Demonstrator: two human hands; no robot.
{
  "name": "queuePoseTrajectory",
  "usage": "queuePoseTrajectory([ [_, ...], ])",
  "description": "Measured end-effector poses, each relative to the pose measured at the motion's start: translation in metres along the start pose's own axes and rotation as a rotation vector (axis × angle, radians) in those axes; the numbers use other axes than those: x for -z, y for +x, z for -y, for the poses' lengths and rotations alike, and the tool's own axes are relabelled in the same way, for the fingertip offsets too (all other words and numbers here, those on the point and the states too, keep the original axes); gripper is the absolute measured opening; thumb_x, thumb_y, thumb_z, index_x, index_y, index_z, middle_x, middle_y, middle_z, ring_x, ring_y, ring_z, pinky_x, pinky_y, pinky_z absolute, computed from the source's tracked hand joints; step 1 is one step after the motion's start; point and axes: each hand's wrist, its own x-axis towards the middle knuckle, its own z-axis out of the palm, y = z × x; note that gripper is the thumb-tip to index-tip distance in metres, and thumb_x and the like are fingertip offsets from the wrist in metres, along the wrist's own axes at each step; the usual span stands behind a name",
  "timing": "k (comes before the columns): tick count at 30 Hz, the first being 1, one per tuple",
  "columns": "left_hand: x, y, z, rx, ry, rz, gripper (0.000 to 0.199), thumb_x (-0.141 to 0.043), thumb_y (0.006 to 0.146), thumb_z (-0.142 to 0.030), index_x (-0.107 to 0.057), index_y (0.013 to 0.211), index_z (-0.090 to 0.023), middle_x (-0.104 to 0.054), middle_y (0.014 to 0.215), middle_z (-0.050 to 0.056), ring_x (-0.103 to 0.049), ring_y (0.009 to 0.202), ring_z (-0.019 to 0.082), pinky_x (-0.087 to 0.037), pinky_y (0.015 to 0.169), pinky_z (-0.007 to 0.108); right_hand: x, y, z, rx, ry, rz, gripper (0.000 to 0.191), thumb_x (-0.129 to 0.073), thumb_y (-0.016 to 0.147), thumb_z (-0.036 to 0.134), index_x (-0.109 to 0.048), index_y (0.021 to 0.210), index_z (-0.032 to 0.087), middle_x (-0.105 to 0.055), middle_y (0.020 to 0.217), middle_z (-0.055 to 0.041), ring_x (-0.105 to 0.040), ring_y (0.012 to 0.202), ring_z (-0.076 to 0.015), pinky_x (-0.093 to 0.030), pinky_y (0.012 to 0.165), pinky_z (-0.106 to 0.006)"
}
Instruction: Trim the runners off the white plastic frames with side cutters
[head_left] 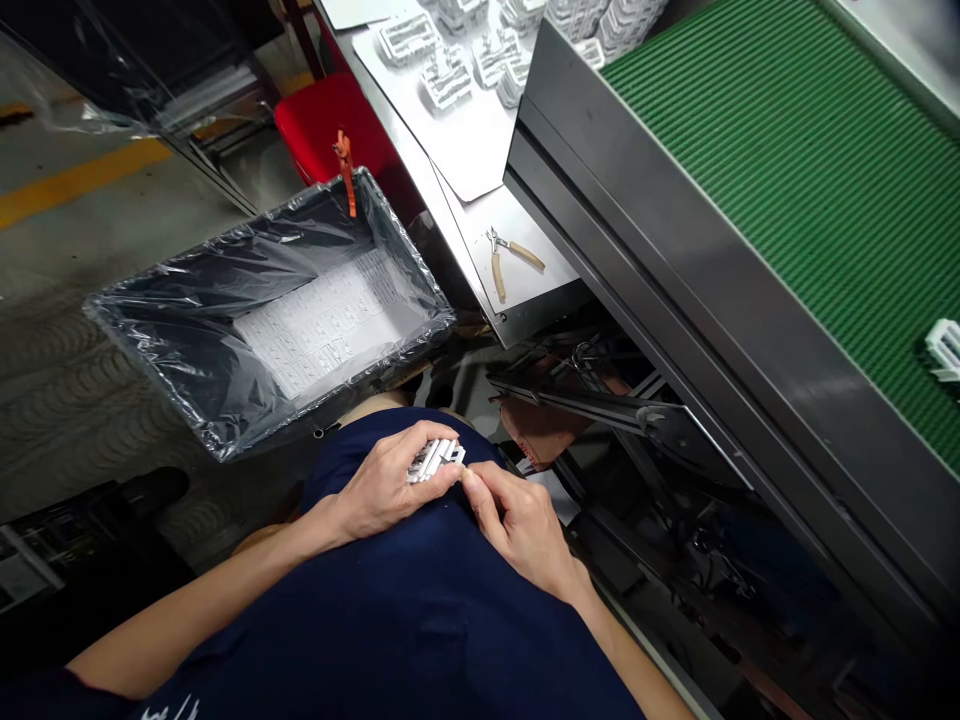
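The left hand [394, 475] grips white slotted plastic [435, 460] — the right hand [521, 520] is at its end, grip unclear — and 1 pair of cutters [497, 268] lies on the worktop [541, 288].

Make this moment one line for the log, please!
left hand: holding white part | right hand: at its end | pliers: lying open on table

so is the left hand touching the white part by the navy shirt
Touching: the head view shows the left hand clasping the white part, its fingers lying along the upper side.
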Motion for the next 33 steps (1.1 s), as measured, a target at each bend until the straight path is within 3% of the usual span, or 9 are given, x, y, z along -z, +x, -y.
queuePoseTrajectory([
  [14,-0.0032,0.0027,-0.0003,-0.008,0.002,-0.067,0.022,-0.056,0.085,-0.031,-0.052,0.104,-0.019,-0.062,0.095,0.002,-0.059,0.082,0.014,-0.044,0.075,0.023,-0.0041,0.0,0.0027,-0.059,0.023,-0.032,0.027,-0.034,0.096,0.033,-0.054,0.082,0.02,-0.057,0.072,0.0011,-0.052,0.064,-0.0101,-0.034,0.06,-0.021],
  [22,-0.0034,0.0016,0.0031,0.033,-0.021,-0.058,0.026,-0.057,0.085,-0.034,-0.052,0.107,-0.021,-0.062,0.097,0.002,-0.059,0.083,0.015,-0.044,0.074,0.024,-0.0041,0.003,-0.001,-0.178,0.06,-0.191,0.027,-0.035,0.095,0.036,-0.057,0.093,0.021,-0.058,0.071,0.0016,-0.054,0.062,-0.0109,-0.034,0.06,-0.021],
  [26,-0.0023,0.0019,0.0,0.068,-0.027,-0.043,0.028,-0.057,0.085,-0.036,-0.052,0.107,-0.019,-0.062,0.098,0.003,-0.058,0.082,0.015,-0.044,0.072,0.025,-0.0034,0.0065,-0.0031,-0.204,0.098,-0.202,0.029,-0.034,0.095,0.038,-0.057,0.092,0.022,-0.059,0.072,0.0014,-0.054,0.063,-0.0111,-0.034,0.062,-0.021],
  [33,-0.0019,0.0025,-0.002,0.057,-0.027,-0.042,0.028,-0.057,0.085,-0.037,-0.052,0.106,-0.019,-0.062,0.097,0.003,-0.058,0.082,0.015,-0.044,0.074,0.026,-0.0023,0.0056,-0.0012,-0.284,0.159,-0.203,0.027,-0.041,0.091,0.045,-0.056,0.088,0.023,-0.049,0.06,0.0052,-0.043,0.052,-0.0092,-0.03,0.054,-0.021],
])
